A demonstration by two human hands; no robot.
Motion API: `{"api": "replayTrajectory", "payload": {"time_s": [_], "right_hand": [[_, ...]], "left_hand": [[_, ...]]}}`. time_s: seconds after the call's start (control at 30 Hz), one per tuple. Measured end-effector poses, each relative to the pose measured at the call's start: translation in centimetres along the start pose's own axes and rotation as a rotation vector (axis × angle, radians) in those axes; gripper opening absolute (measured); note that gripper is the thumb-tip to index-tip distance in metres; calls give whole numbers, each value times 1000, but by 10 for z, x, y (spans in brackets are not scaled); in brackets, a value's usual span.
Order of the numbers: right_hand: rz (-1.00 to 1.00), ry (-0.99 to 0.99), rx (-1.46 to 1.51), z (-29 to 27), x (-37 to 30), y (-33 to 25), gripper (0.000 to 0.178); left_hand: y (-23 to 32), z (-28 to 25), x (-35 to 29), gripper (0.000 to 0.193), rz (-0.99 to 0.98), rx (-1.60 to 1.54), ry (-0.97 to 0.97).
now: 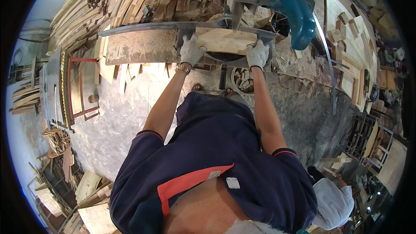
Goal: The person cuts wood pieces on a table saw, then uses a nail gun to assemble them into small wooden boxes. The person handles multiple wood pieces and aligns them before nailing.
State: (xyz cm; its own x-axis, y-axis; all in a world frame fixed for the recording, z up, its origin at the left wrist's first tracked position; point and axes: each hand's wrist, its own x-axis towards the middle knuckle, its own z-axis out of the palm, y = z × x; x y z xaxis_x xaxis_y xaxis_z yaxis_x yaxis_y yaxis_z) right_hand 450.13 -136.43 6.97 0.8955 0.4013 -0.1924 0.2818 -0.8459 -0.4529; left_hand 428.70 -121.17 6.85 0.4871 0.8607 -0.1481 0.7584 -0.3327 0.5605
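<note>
Board (227,40), pale and flat, lies on the metal bed of the saw (299,26), under the part that hangs down. From where I stand, I see two hands on it, both in white cloth gloves. The left hand (191,52) has hold of the left end, with its fingers bent. The right hand (258,54) has hold of the right end, with a fingertip on the wood. I cannot tell how hard they squeeze. A watch (183,68) sits on the left wrist, just below the glove.

The saw has a big blue body up top. A black handle (222,77) sticks out of its front, toward the person. Near the saw, on the floor to the right of that handle, a round tub (232,78) holds bits of wood. The person stands in front of the saw in a dark blue shirt (216,134) with red trim.

To the left of the saw runs a long bench (143,47). Past it, behind and to the left of the saw, many long sticks (78,21) lie in a heap. To the right of the saw, small blocks (353,25) sit on a big wood sheet. Well away from the saw, behind the person, somebody in a white shirt (333,203) bends down.
</note>
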Motion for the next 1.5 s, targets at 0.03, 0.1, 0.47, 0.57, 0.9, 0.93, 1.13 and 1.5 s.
{"api": "replayTrajectory", "payload": {"time_s": [0.03, 0.1, 0.47, 0.57, 0.9, 0.93, 1.13, 1.5], "right_hand": [[-1, -18, -9, 1, 1, -3, 39], [-2, -29, -6, 6, 1, -7, 40], [-419, -108, -50, -6, -9, 37, 58], [-617, -116, -79, -6, -7, 56, 66], [-543, -188, 185, 3, 19, 101, 58], [-530, -202, 168, 3, 19, 104, 58], [-553, -188, 309, -12, 19, 98, 46], [-787, -118, 620, -298, -34, -80, 38]], "left_hand": [[-1, -4, -3, 58, 65, 113, 50], [-5, -9, -8, 68, 208, 319, 167], [-60, 13, 7, 62, 503, 226, 118], [-61, 13, 8, 60, 488, 202, 99], [-42, 21, -15, 61, 448, 139, 94], [-41, 21, -16, 60, 452, 171, 99], [-28, 21, -15, 58, 484, 258, 78], [-70, 21, -30, 60, 499, 237, 103]]}}
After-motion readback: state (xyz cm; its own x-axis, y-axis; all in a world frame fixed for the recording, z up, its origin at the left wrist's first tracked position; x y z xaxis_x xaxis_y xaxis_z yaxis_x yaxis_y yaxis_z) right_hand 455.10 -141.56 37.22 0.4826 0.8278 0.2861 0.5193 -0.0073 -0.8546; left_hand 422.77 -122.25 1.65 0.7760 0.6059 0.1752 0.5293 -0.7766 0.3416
